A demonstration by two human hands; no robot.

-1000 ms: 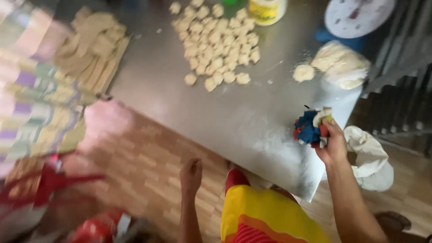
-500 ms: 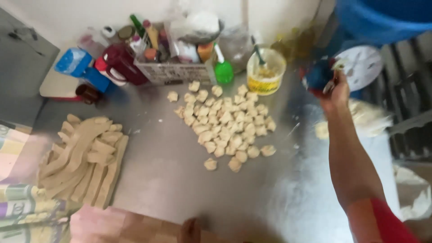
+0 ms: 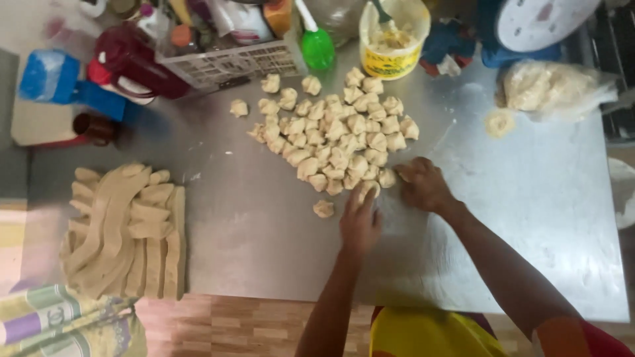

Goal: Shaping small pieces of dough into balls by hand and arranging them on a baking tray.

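Both hands are resting on a dull, brushed stainless-steel table (image 3: 529,218) at the near edge of a heap of small dough pieces (image 3: 337,135). The left hand (image 3: 360,221) is lying flat, fingers together and stretched toward twelve o'clock, its fingertips touching a pale, knobbly dough lump (image 3: 369,188) at the heap's six o'clock edge; it is not closed around anything. The right hand (image 3: 423,185) is sitting just beside it at three o'clock, knuckles up and fingers curled under; whether it is gripping a piece cannot be told. One stray dough piece (image 3: 323,209) is lying apart at the left hand's ten o'clock. The pieces are looking soft, matte and roughly pinched, beige in colour. At the table's nine o'clock side, long flat dough strips (image 3: 126,231) are lying stacked and curving. At twelve o'clock a round yellow plastic tub (image 3: 393,39) is holding a creamy paste, with a white perforated basket (image 3: 231,63) of bottles to its left. At two o'clock a crinkled clear bag of dough (image 3: 552,86) is slumping.
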